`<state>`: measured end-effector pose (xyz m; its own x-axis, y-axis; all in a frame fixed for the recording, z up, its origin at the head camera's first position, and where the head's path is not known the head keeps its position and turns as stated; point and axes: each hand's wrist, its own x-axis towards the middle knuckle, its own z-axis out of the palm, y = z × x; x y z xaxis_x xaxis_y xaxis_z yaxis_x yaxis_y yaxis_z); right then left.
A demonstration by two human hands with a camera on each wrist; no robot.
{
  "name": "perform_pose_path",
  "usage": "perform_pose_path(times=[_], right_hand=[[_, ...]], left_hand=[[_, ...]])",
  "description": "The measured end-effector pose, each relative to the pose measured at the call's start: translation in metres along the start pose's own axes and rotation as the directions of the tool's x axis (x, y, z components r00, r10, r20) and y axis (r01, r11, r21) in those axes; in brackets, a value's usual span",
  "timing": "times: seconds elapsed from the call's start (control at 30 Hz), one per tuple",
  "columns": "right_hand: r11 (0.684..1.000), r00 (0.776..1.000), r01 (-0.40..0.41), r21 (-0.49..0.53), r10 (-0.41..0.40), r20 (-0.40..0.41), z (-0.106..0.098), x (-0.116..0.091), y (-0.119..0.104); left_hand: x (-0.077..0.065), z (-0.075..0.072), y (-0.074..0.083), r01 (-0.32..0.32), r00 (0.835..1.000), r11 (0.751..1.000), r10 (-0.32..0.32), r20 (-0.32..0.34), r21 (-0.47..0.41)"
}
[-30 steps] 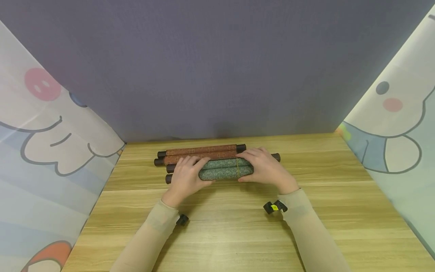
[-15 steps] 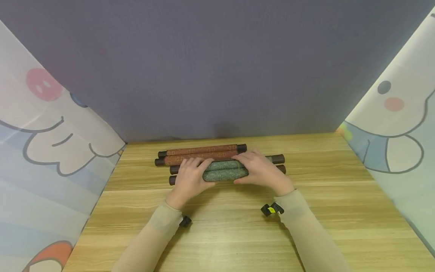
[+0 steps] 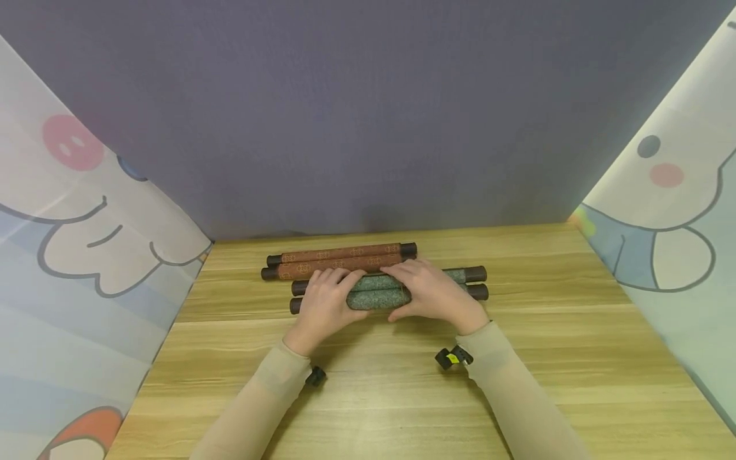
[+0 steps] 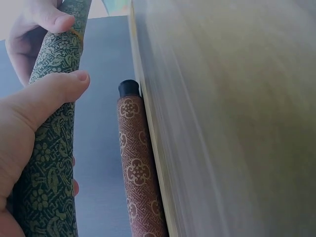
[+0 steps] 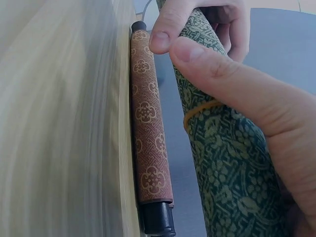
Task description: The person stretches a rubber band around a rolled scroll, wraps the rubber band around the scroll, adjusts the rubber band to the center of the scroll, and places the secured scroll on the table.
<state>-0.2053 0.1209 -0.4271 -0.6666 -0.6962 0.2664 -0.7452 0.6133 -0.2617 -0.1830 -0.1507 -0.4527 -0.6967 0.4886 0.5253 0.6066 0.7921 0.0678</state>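
Observation:
Two green patterned scrolls with dark end knobs lie side by side, the front green scroll (image 3: 376, 299) nearer me than the rear green scroll (image 3: 454, 276). My left hand (image 3: 324, 305) grips the pair left of the middle, thumb along the near side and fingers over the top. From the right, my right hand (image 3: 434, 295) holds them the same way, close to the left hand. A yellow band (image 5: 201, 111) circles the green fabric in the right wrist view. Both wrist views show a gap between the held green scroll and the table.
Behind the green pair, a rear red-brown scroll (image 3: 339, 253) and a front red-brown scroll (image 3: 339, 266) rest on the wooden table (image 3: 379, 396). A grey panel (image 3: 368, 128) rises along the far table edge. Cartoon-printed sheets hang at left and right.
The green scrolls have shifted right and slightly toward me. My right hand has slid left along them, baring their right ends. The red-brown scrolls stay put.

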Motion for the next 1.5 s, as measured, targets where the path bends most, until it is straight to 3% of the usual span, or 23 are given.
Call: perform_pose_path(times=[0.43,0.97,1.5], right_hand=[[0.997,0.997,-0.07,0.041,0.071,-0.017,-0.012,-0.008,0.012],[1.0,0.998,-0.019,0.007,0.019,-0.059,-0.012,-0.01,0.02],[0.998,0.998,-0.062,0.005,0.062,-0.021,-0.008,-0.007,0.015]], left_hand=[[0.0,-0.001,-0.006,0.018,1.0,1.0,-0.018,-0.013,0.011],[0.0,-0.004,-0.004,0.041,0.999,0.999,-0.041,-0.005,0.021],[0.001,-0.003,-0.001,0.019,1.0,0.999,-0.019,-0.005,0.029]])
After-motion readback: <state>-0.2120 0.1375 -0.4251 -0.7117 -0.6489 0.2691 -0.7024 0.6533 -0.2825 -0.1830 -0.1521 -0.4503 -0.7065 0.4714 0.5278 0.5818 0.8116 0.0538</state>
